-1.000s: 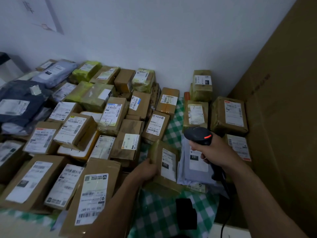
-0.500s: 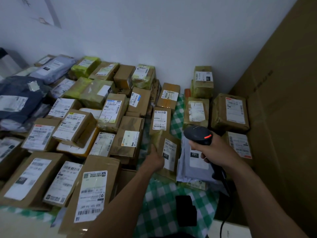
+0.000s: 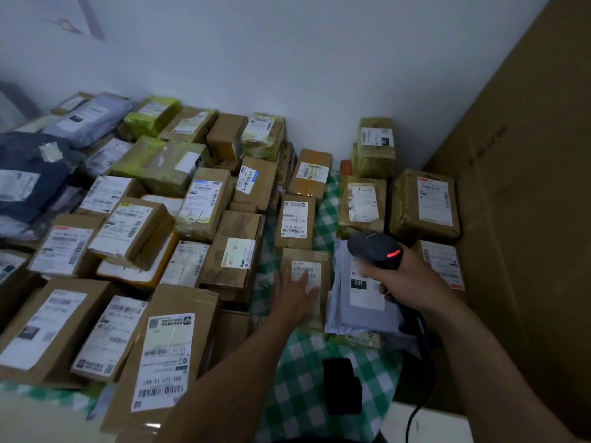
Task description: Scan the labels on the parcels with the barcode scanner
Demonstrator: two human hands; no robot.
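The left hand lies flat on a brown parcel on the cloth. Its fingers are straight and a little apart, and they cover the lower part of the label. The barcode at the top of the label shows just past the fingertips. The right hand is wrapped round the grip of the scanner. The scanner's head hangs over the grey bag just right of the parcel, with its red light lit. Which label the beam falls on cannot be told.

To scan well, the person would likely slide the left hand down to the parcel's near edge — off the print entirely — and press there only to flatten the wrapping. The scanner head would then swing a little left and tip down so its window faces the barcode squarely. A glancing angle on shiny tape may fail to read.

Room is tight. The parcel touches the bag on its right and sits just in front of a box. A strip of cloth lies between the parcel and the pile to the left. The carton stands close by the right forearm, so the elbow has little room outward. The cable trails down toward the near edge, beside a black thing on the cloth — a wide swing could drag it across. The bare cloth nearest the person looks like the best open room.
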